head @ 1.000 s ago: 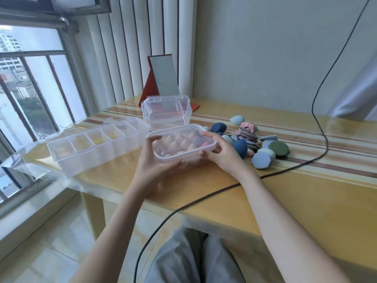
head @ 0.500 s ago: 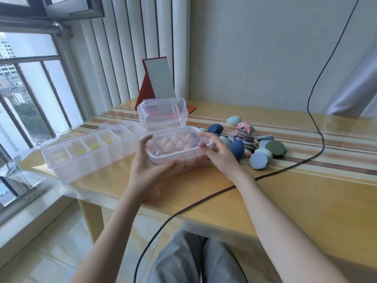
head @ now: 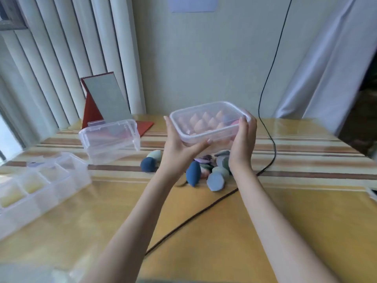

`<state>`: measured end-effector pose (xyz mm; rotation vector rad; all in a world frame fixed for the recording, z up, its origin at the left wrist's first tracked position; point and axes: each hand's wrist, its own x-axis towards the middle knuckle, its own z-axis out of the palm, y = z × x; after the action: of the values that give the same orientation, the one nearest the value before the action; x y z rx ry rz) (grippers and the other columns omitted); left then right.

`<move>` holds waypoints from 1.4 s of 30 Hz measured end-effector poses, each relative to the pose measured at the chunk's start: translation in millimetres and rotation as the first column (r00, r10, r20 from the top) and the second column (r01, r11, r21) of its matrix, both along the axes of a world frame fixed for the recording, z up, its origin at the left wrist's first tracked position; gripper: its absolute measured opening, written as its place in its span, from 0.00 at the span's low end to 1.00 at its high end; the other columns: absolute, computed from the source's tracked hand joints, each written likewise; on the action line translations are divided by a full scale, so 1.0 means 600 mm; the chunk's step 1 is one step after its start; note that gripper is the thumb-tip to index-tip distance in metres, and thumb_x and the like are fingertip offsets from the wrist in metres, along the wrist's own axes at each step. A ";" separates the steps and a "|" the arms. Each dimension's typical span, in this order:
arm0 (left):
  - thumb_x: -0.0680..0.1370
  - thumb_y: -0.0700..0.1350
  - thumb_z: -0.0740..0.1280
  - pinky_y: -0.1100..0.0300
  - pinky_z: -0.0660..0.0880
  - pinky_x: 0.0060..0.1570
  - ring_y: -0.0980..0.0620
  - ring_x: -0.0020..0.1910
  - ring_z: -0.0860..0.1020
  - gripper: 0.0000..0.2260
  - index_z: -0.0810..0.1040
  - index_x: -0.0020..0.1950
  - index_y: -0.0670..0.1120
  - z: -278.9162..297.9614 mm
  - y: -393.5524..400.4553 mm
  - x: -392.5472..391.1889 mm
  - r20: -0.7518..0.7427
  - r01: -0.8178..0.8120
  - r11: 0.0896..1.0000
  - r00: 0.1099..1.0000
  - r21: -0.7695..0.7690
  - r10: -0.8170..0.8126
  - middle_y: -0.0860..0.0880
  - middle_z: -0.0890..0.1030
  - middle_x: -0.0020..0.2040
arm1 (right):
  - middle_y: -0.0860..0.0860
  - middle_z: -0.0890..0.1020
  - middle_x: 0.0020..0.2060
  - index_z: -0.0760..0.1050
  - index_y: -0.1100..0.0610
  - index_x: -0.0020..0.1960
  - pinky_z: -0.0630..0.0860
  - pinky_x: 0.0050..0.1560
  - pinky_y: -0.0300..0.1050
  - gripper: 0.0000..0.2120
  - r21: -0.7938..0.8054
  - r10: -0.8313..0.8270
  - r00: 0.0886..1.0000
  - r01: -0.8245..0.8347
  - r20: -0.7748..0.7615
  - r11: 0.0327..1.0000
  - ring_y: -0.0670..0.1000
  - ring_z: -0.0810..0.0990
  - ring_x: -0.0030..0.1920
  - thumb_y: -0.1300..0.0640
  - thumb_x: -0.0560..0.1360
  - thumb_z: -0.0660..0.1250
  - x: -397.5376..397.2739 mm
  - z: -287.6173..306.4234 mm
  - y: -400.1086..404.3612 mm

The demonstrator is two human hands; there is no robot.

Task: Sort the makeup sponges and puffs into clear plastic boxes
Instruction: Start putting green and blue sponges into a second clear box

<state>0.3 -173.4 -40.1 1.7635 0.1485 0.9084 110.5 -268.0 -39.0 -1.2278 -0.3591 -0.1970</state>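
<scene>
Both hands, left hand (head: 179,148) and right hand (head: 242,141), clasp the lidded box (head: 210,121) above loose sponges (head: 214,170); a slip could spill it

Lidded box (head: 210,121) above loose sponges (head: 204,170), open box (head: 110,139) left, divided organizer (head: 40,186) far left

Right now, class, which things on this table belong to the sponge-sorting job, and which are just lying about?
Belong to the job:
- lidded box of pink sponges, held by left hand and right hand
- loose blue and green sponges
- open clear box
- divided clear organiser

Just lying about:
- red-backed mirror
- black cable
</scene>
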 end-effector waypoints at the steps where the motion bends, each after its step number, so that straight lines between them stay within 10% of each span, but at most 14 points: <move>1: 0.69 0.45 0.77 0.58 0.78 0.55 0.58 0.58 0.78 0.35 0.59 0.68 0.43 0.003 -0.006 0.037 -0.037 0.029 1.000 0.999 0.012 -0.028 0.52 0.78 0.60 | 0.51 0.77 0.51 0.72 0.55 0.64 0.74 0.55 0.51 0.22 -0.005 -0.059 0.998 0.059 -0.016 0.998 0.50 0.77 0.52 0.47 0.73 0.56 0.030 0.000 -0.017; 7: 0.66 0.52 0.78 0.61 0.71 0.46 0.48 0.57 0.76 0.44 0.57 0.73 0.43 -0.019 -0.037 0.244 -0.344 0.067 0.989 0.939 0.129 -0.019 0.47 0.77 0.60 | 0.54 0.80 0.53 0.73 0.47 0.56 0.76 0.54 0.56 0.15 -0.109 -0.240 0.965 0.229 -0.107 0.967 0.57 0.79 0.53 0.51 0.70 0.58 0.198 -0.044 -0.101; 10: 0.69 0.46 0.76 0.61 0.70 0.54 0.47 0.62 0.73 0.46 0.49 0.77 0.45 -0.048 -0.041 0.299 -0.431 0.119 0.991 0.898 0.059 -0.082 0.46 0.72 0.66 | 0.54 0.79 0.55 0.72 0.52 0.62 0.75 0.50 0.43 0.14 -0.236 -0.204 0.972 0.171 -0.121 0.956 0.56 0.77 0.57 0.54 0.77 0.60 0.257 -0.096 -0.112; 22: 0.78 0.50 0.65 0.55 0.62 0.67 0.42 0.73 0.61 0.40 0.40 0.78 0.48 -0.058 -0.025 0.314 -0.693 0.214 0.942 0.721 0.259 0.028 0.40 0.54 0.77 | 0.58 0.69 0.71 0.58 0.56 0.76 0.68 0.62 0.46 0.23 -0.462 -0.209 0.978 0.171 -0.031 0.870 0.59 0.69 0.68 0.49 0.83 0.53 0.271 -0.152 -0.098; 30: 0.80 0.40 0.60 0.69 0.65 0.48 0.55 0.50 0.74 0.15 0.73 0.66 0.49 -0.034 0.024 0.084 -0.271 -0.141 0.887 0.921 0.439 0.281 0.51 0.77 0.59 | 0.58 0.76 0.62 0.71 0.62 0.64 0.66 0.68 0.52 0.17 -0.444 -0.195 0.801 0.496 0.566 0.747 0.59 0.71 0.65 0.57 0.80 0.55 0.210 -0.133 -0.079; 36: 0.78 0.39 0.62 0.58 0.71 0.45 0.50 0.50 0.76 0.10 0.77 0.57 0.48 -0.072 0.094 -0.100 -0.256 -0.338 0.723 0.776 0.603 0.576 0.52 0.79 0.55 | 0.48 0.79 0.41 0.78 0.58 0.51 0.70 0.43 0.40 0.15 -0.567 0.238 0.810 0.136 0.536 0.813 0.52 0.79 0.44 0.54 0.80 0.54 0.073 -0.090 0.019; 42: 0.73 0.39 0.66 0.47 0.72 0.50 0.39 0.51 0.76 0.06 0.78 0.49 0.44 -0.046 0.176 -0.261 -0.041 -0.540 0.377 0.533 0.753 0.845 0.45 0.81 0.48 | 0.51 0.83 0.46 0.76 0.54 0.57 0.75 0.45 0.48 0.10 -0.666 0.517 0.693 -0.071 0.502 0.742 0.51 0.78 0.45 0.53 0.81 0.59 -0.104 -0.046 0.158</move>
<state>-156.0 -67.6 -67.5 2.6592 1.1151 1.2728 48.1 -173.2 -66.8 -1.6836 -1.3563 -0.2275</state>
